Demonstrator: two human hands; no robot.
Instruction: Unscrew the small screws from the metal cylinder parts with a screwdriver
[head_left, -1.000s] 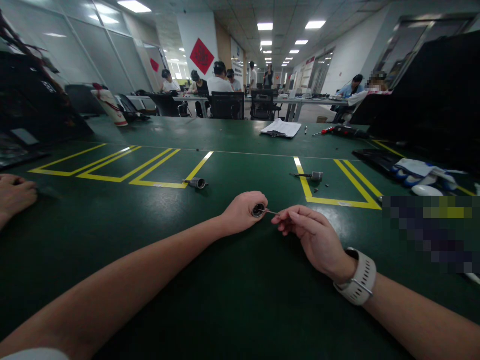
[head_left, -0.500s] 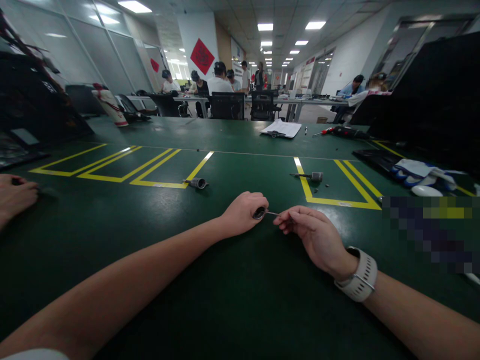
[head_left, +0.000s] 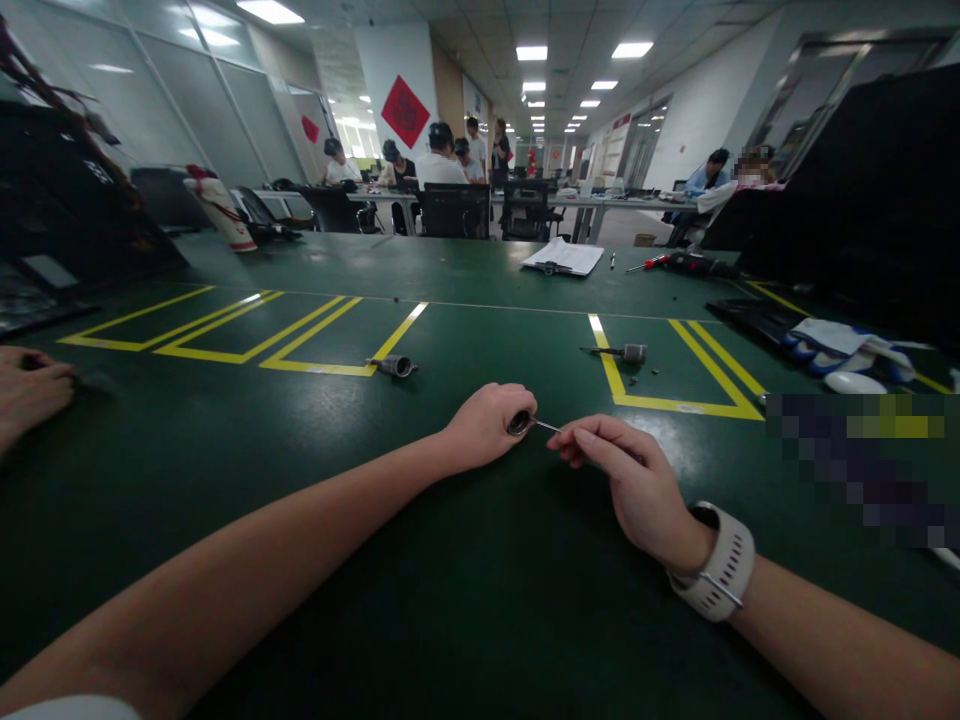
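Head view: a metal cup (head_left: 519,424) is held above the table (head_left: 480,580) by the left hand (head_left: 484,428), whose fingers are clamped around its wall. The cup's mouth is turned toward the wearer; most of its body is hidden by the fist, so the full run of its long axis cannot be told. A thin rod (head_left: 547,426) is pinched by the right hand (head_left: 630,470), its fingertips brought together on the shank. The rod's long axis is directed leftward and slightly upward in the view, from the right fingers to the right side of the cup's rim; whether the rim is touched cannot be told. The cup thus lies to the left of the right fingers, with only a short length of rod exposed between the two hands. Farther off, a housing (head_left: 397,366) is laid at the corner of the left tape (head_left: 315,371), nearer to the left hand. A spindle (head_left: 634,354) is laid with its shaft across the right tape (head_left: 645,403), beyond the right hand, and small bits (head_left: 655,371) are scattered beside it.
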